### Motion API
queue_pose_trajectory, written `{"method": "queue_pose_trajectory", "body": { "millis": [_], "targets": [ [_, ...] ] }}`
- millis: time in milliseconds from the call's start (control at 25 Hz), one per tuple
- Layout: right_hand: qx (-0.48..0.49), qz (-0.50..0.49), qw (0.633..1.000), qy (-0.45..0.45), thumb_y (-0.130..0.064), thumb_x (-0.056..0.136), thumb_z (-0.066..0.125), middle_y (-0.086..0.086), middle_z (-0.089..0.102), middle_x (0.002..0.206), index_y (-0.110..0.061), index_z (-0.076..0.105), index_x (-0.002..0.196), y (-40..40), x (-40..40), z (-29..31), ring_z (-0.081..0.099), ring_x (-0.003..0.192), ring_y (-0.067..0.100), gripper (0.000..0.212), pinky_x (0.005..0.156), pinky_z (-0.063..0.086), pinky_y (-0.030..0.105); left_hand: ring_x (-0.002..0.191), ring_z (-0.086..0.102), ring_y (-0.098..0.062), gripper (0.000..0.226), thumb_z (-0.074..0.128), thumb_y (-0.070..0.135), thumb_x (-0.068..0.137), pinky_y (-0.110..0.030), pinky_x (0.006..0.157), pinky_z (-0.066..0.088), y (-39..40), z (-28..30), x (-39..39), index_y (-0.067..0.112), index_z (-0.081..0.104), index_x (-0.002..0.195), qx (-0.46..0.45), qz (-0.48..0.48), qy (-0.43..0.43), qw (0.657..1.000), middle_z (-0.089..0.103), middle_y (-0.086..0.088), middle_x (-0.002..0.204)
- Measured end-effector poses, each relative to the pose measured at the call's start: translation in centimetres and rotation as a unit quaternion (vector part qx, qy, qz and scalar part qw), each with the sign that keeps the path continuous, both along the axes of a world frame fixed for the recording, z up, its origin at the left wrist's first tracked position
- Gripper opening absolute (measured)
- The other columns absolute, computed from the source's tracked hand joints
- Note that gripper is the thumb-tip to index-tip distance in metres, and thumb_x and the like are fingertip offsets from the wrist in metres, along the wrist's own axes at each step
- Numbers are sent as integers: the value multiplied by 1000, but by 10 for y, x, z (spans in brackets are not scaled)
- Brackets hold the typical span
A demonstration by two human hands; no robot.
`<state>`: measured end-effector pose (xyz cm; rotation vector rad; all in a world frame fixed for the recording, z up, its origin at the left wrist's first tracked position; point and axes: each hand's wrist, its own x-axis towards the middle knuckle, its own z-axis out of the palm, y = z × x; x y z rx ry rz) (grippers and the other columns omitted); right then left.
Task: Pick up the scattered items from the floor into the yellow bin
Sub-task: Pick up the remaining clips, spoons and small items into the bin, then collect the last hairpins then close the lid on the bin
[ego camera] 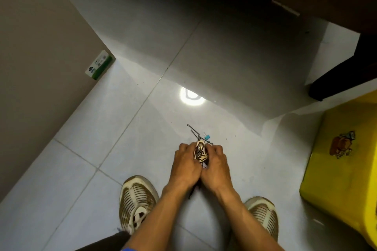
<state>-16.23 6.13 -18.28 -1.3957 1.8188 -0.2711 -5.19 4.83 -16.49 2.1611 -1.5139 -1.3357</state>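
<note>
Hands: left hand (186, 160), right hand (215, 160) both gripping debris bundle (201, 152) between them | yellow bin (342, 165) well right

Pale grey tiled floor (126, 128) carries thin dark wire bits (193, 130) at centre, a green-and-white carton (99, 65) at ten o'clock, a yellow plastic bin (344, 159) at three o'clock.

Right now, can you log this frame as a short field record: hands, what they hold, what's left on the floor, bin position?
left hand: grips the gathered bundle
right hand: grips the same bundle from the other side
bundle: small mixed bits, details unclear
left on floor: thin dark sticks and a small blue piece, just beyond the hands
yellow bin: at the person's right
green box: by the wall
</note>
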Motion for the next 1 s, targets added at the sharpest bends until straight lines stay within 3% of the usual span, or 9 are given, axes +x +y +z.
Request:
{"method": "queue_pose_trajectory", "body": {
  "millis": [120, 200, 320, 440, 520, 640, 800, 880, 1000],
  "targets": [
    [-41, 32, 994, 92, -23, 86, 59, 8, 47, 134, -17, 47, 137, -7, -19, 0, 46, 114, 29, 53, 93, 45, 37, 122, 46, -26, 50, 50, 11, 89, -30, 92, 38, 41, 3, 5, 17, 45, 138, 31, 138, -85, 986, 43, -6, 137],
    [-36, 95, 987, 127, -30, 84, 62, 6, 42, 139, -20, 41, 140, -20, -29, 0, 43, 117, 30, 61, 94, 42, 38, 126, 46, -26, 52, 48, 15, 91, -31, 98, 37, 57, 7, -1, 18, 42, 142, 95, 209, -66, 971, 41, -6, 142],
    [10, 132, 986, 101, -40, 85, 64, 4, 32, 143, -18, 35, 144, -31, -20, 3, 36, 122, 30, 70, 100, 40, 38, 132, 43, -25, 54, 44, 13, 94, -28, 104, 32, 51, 13, -20, 18, 38, 147, 134, 351, 109, 920, 43, -7, 147],
    [30, 66, 997, 16, -35, 94, 53, 0, 35, 139, -20, 44, 137, -10, -1, 0, 41, 120, 28, 46, 98, 41, 35, 122, 56, -31, 47, 40, 9, 96, -41, 105, 44, 26, 15, -38, 17, 48, 141, 130, 450, 289, 835, 58, -16, 134],
    [58, -46, 993, -88, -37, 97, 48, -4, 47, 124, -27, 54, 117, 0, 12, 1, 51, 111, 24, 23, 94, 46, 36, 102, 67, -26, 33, 40, 10, 97, -40, 93, 53, 14, 15, -43, 15, 65, 118, 112, 433, 296, 844, 70, -14, 112],
    [54, -81, 992, -78, -27, 91, 58, 3, 49, 111, -22, 55, 112, -10, 16, -2, 56, 96, 20, 23, 85, 48, 32, 96, 68, -30, 30, 41, 15, 94, -44, 88, 54, 8, 12, -38, 10, 71, 96, 128, 437, 302, 837, 73, -14, 98],
    [88, -110, 983, -113, -16, 85, 63, 2, 59, 93, -20, 57, 88, -22, 14, -4, 55, 78, 17, 7, 66, 40, 26, 97, 69, -32, 33, 40, 13, 95, -49, 91, 54, 4, 3, -26, 3, 71, 92, 146, 396, 267, 866, 73, -20, 98],
    [103, -116, 975, -156, -11, 83, 64, -2, 63, 76, -20, 57, 75, -25, 9, -7, 56, 69, 15, 14, 60, 42, 24, 91, 70, -30, 30, 41, 7, 94, -48, 87, 56, 2, 3, -25, 5, 70, 86, 129, 388, 256, 876, 73, -22, 97],
    [137, -115, 964, -196, -12, 87, 62, 1, 67, 75, -16, 60, 78, -26, 2, -1, 59, 67, 12, 10, 63, 49, 24, 86, 72, -26, 27, 44, 4, 96, -39, 77, 61, 5, 6, -24, 5, 70, 88, 108, 367, 258, 887, 74, -18, 93]
  ]
}}
